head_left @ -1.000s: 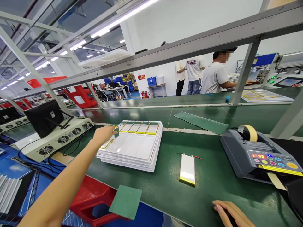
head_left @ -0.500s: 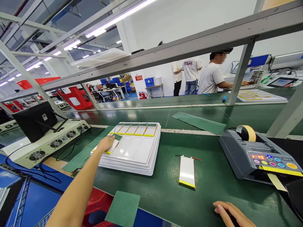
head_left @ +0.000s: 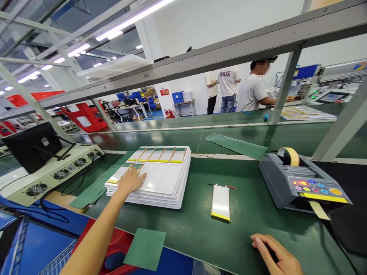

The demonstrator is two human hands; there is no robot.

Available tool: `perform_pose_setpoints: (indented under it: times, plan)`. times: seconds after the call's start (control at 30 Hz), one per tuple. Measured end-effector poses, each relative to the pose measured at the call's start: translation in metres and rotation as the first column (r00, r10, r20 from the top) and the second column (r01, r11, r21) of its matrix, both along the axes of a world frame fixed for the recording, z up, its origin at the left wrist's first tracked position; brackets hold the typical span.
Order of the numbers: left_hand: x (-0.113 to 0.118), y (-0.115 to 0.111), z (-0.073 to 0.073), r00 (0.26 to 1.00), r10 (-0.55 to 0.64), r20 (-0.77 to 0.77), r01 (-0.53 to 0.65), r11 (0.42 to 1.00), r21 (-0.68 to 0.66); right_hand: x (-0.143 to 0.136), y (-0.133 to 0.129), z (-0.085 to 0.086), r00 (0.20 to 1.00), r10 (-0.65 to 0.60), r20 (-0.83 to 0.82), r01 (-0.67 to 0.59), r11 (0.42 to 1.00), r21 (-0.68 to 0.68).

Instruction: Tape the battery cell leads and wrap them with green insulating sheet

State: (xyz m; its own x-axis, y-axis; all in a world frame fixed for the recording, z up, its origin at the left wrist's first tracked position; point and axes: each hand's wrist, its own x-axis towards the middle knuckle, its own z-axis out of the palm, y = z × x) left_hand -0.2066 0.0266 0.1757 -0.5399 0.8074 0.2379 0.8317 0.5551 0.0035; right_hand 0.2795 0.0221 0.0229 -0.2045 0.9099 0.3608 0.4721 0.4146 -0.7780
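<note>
On a stack of white trays, my left hand lies over a pouch battery cell, its fingers stretched forward and the thumb apart. Most of that cell is hidden under the hand. Another cell with a yellow lower edge lies just left of it. Along the tray's far side is a row of several similar cells. My right hand hovers or rests at the bench's near side, fingers loosely curved and apart, with nothing seen in it. Between the hands a single battery cell with black and red leads lies on the bench.
A grey tape dispenser stands at right, a strip of tape sticking out. A green sheet overhangs the near edge. Green strips lie behind; a fan-backed instrument stands left. A co-worker is beyond the frame post.
The cell that my left hand held tilted over the tray is now down in the tray under the hand, and the thumb has moved away from the fingers. The view has shifted slightly.
</note>
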Motion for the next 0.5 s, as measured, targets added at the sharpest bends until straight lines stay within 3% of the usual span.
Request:
perform_pose_setpoints:
  times: [0.07,0.13,0.23,0.3,0.4,0.5]
  plan:
    - [0.046,-0.003,0.007,0.993,-0.119,-0.001,0.119,0.993,0.018,-0.005,-0.003,0.005,1.0,0.008,-0.028,-0.008,1.0,-0.008]
    - [0.107,-0.004,0.005,0.959,-0.283,0.019,0.282,0.958,0.062,-0.01,-0.007,0.012,0.999,0.027,-0.046,-0.029,0.999,-0.031]
    - [0.204,-0.002,-0.017,0.853,-0.51,0.112,0.503,0.86,0.089,-0.014,-0.011,0.024,0.997,0.015,-0.076,-0.016,1.0,-0.007]
    - [0.256,0.006,-0.041,0.8,-0.57,0.186,0.565,0.821,0.084,-0.009,-0.012,0.032,0.995,-0.003,-0.102,0.008,0.999,0.043]
    - [0.3,0.026,-0.076,0.819,-0.513,0.258,0.515,0.855,0.065,0.017,-0.003,0.045,0.983,-0.133,-0.129,0.147,0.984,0.104]
    - [0.309,0.044,-0.094,0.838,-0.46,0.294,0.461,0.885,0.069,0.058,0.024,0.055,0.883,-0.437,-0.172,0.457,0.885,0.094]
